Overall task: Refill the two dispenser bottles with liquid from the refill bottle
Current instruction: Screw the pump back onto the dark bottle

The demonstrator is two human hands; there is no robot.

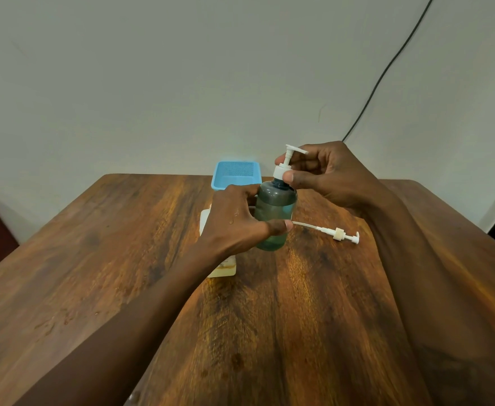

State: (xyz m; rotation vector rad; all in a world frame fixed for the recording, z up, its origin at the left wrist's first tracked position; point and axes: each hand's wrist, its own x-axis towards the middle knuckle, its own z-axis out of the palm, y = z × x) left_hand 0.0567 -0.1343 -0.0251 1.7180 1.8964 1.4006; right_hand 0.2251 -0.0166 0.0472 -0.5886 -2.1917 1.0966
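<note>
Left hand (237, 221) is wrapped round the body of the teal bottle (274, 212), which looks to be standing on the tabletop (313, 317). Right hand (325, 177), just above it, is pinching the white collar of the pump (283, 168) at the neck. The bottle's thin plastic, so probably light, a bit squishy and slick with those droplets on the left hand; I'd hold mid-body without squeezing and twist by the collar, not the skinny nozzle. A loose pump (338, 233) lies right of the left thumb, and a pale bottle (223, 268) sits under the left wrist.
</note>
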